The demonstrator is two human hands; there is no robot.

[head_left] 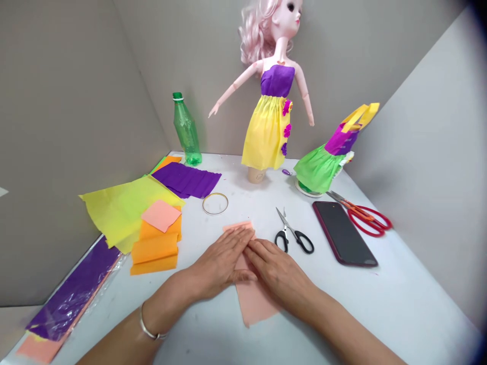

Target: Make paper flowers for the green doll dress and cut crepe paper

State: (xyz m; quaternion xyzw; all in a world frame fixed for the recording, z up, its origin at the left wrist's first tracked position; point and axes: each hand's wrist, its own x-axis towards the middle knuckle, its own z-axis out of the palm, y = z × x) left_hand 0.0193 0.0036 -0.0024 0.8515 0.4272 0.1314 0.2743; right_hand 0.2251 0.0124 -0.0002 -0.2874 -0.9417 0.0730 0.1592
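Note:
A strip of peach crepe paper (255, 303) lies on the white table, its far edge showing beyond my fingertips. Flat on its upper left part rests my left hand (224, 261), fingers stretched forward and thumb pointing right across the paper. My right hand (276, 266) presses on the strip's right side, fingers extended and its fingertips against the left hand. Both hands cover the middle of the strip. Just right of them lie small black-handled scissors (291, 230), blades partly spread. A thin gold bangle (215, 204) lies beyond the left hand.
Yellow (125, 208), purple (190, 180) and orange crepe paper (155, 253) lies left, beside a plastic-wrapped packet (76, 291). A green bottle (186, 129), a doll (272, 116) and a small green-skirted dress (323, 162) stand behind. A phone (344, 233) and red-handled scissors (367, 218) lie right.

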